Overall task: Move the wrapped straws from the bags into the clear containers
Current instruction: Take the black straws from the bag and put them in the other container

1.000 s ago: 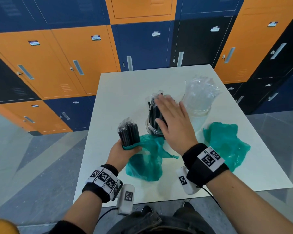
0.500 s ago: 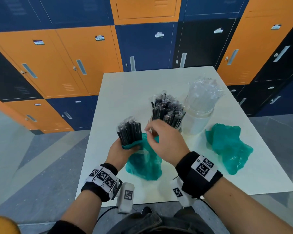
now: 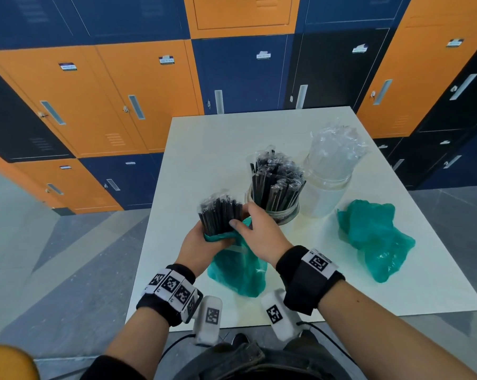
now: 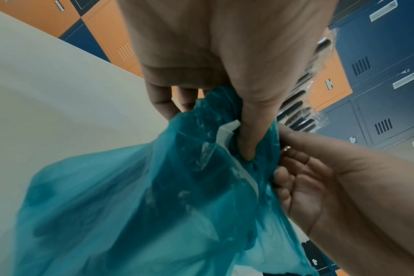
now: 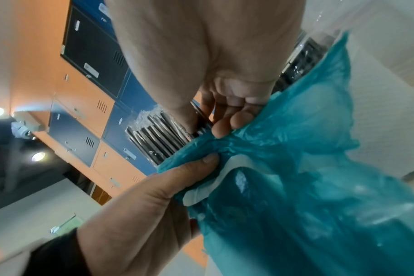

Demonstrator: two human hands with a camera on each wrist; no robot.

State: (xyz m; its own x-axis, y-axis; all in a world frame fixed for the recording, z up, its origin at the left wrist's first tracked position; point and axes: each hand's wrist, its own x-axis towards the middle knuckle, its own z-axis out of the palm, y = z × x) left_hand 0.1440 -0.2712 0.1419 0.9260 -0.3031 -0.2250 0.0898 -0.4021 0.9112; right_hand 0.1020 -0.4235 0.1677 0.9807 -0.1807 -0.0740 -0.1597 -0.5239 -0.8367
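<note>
A bundle of black wrapped straws (image 3: pixel 220 216), each one in thin crinkled clear film, stands out of the mouth of a teal plastic bag (image 3: pixel 238 270). The bag is soft, half transparent and wrinkled, and its gathered neck is gripped by the left hand (image 3: pixel 197 246), with the thumb pressed into the folds. The upper part of the bundle is grasped by the right hand (image 3: pixel 259 233), whose fingers are curled round the straws just above the bag's edge. Just behind the hands, a round clear container (image 3: pixel 280 212) is seen on the white table (image 3: pixel 204 149), filled with upright black straws. Beside it a second clear container (image 3: pixel 328 185) is filled with transparent wrapped straws. A second teal bag (image 3: pixel 374 237), crumpled, lies to the right, well apart from the hands. Orange and blue lockers (image 3: pixel 122 100) are seen behind the table.
</note>
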